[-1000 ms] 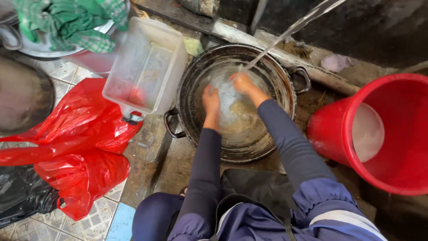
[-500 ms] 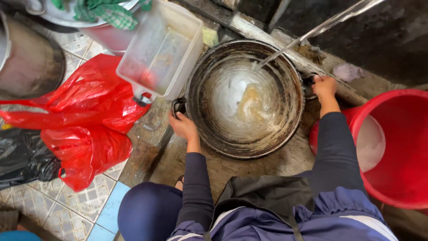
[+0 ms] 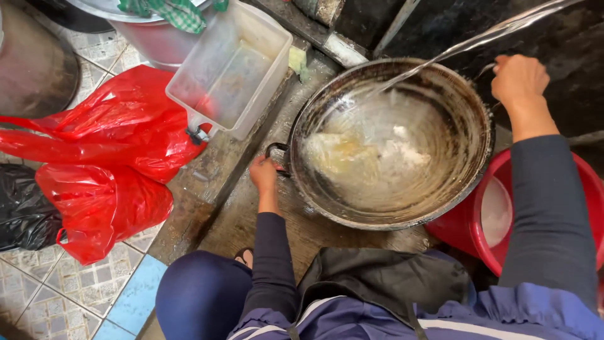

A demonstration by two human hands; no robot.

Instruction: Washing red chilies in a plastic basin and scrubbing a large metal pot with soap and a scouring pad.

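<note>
A large dark metal wok (image 3: 440,189) is lifted and tilted, with soapy, cloudy water pooled inside. My left hand (image 3: 264,175) grips its left loop handle. My right hand (image 3: 519,80) holds the wok's far right rim, where the other handle is hidden behind the hand. A thin stream of water (image 3: 478,39) runs from the upper right into the wok.
A red bucket (image 3: 588,182) with a white lid inside stands at right, partly under the wok. A clear plastic tub (image 3: 229,69) sits at left by red plastic bags (image 3: 100,164), a black bag (image 3: 22,214), and a basin with green cloth (image 3: 170,12).
Both hands left the inside of the wok and took hold of its two sides. The wok has since been lifted and tilted, now overlapping the red bucket.
</note>
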